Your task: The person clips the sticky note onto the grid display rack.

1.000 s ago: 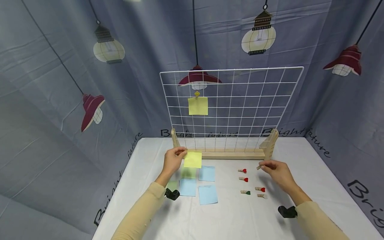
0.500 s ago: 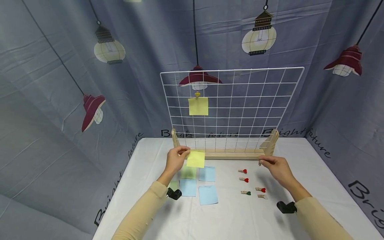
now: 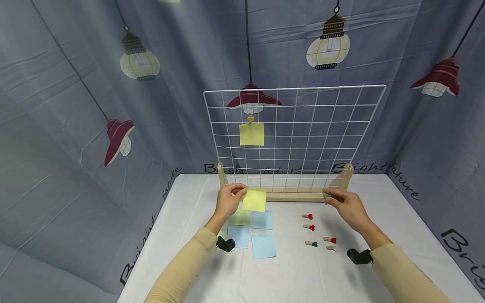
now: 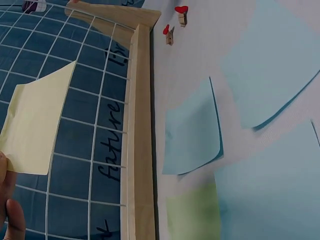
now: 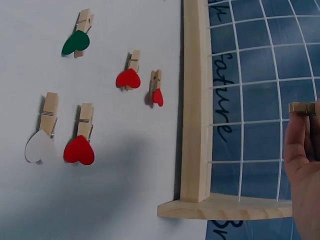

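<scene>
My left hand [image 3: 228,202] pinches a yellow sticky note [image 3: 254,200] by its left edge, above the table in front of the wire grid [image 3: 299,126]. In the left wrist view, that note [image 4: 40,122] stands before the mesh, with only some fingertips [image 4: 15,220] showing. On the other side, my right hand [image 3: 350,208] pinches a small wooden clothespin [image 5: 302,108] near the grid's right foot. A bit of green shows at that clothespin in the head view; the fingers hide most of it. Another yellow note [image 3: 251,134] hangs on the grid from a yellow heart clip [image 3: 250,119].
Blue notes [image 3: 264,246] and green notes [image 3: 240,217] lie on the table left of centre. To the right lie clothespins with red hearts [image 5: 79,150], a green heart [image 5: 76,42] and a white heart [image 5: 40,147]. The grid's wooden base [image 3: 295,196] spans the back.
My left hand has moved right with the yellow note. My right hand has moved slightly away from me and raised the clothespin, whose green part now shows.
</scene>
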Tool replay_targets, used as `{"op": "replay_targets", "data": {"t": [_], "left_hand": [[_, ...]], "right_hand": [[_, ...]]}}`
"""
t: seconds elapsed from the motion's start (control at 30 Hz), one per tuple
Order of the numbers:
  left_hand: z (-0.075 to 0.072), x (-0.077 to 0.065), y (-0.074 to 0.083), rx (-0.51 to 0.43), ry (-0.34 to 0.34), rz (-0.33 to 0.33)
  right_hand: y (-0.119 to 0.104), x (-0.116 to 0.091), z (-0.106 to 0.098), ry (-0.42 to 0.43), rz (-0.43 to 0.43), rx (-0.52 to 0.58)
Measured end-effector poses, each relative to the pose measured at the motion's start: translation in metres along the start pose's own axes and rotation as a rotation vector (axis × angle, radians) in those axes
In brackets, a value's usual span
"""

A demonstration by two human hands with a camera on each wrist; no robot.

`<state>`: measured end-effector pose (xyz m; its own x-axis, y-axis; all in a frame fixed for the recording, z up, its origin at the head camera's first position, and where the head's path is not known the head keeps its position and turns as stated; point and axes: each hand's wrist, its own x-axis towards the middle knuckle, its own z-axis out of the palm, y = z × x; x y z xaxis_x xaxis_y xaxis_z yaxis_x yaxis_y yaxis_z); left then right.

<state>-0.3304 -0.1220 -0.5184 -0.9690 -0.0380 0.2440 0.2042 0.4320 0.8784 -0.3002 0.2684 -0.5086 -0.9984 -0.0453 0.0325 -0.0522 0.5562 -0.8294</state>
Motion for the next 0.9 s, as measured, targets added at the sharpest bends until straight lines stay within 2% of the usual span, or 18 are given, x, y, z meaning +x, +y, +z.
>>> {"op": "replay_targets", "data": {"t": [0.53,0.9], "left_hand": [[0.013,0.002,0.011,-0.009,-0.010,0.054],[0.018,0.004,0.017,-0.019,-0.037,0.084]], "right_hand": [[-0.021,0.006,-0.006,-0.079,0.008,0.084],[-0.043,0.012,-0.011,-0.070,-0.077,0.093]]}}
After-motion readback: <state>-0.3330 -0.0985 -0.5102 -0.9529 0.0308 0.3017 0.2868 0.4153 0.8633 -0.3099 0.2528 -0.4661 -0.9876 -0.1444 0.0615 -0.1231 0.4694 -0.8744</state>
